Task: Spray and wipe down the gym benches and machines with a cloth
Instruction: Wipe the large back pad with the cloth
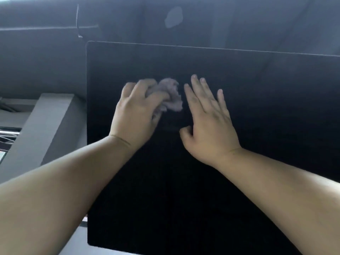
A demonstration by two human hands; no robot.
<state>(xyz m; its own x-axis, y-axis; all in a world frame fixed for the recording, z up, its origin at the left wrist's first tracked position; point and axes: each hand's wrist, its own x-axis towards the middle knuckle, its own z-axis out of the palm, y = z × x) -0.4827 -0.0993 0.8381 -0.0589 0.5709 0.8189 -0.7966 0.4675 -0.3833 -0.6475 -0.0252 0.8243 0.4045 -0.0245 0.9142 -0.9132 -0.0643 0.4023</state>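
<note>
Two hands on black panel (239, 85), left hand (136, 115) gripping cloth (170, 94)

i see the grey cloth (170, 92) crumpled against the upright black panel (266, 116), upper half, nearer its left edge.

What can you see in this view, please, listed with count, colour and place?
black panel: one, black, flat, fills the centre and right
cloth: one, grey, bunched against the panel's upper middle
grey beam: one, grey, slanting, left of the panel
pale patch: one, light grey, on the dark surface above the panel
thin line: one, pale, upper left; too blurred to identify
left hand: one, grips the cloth on the panel
right hand: one, fingers straight and spread, apparently flat on the panel, just right of the cloth
</note>
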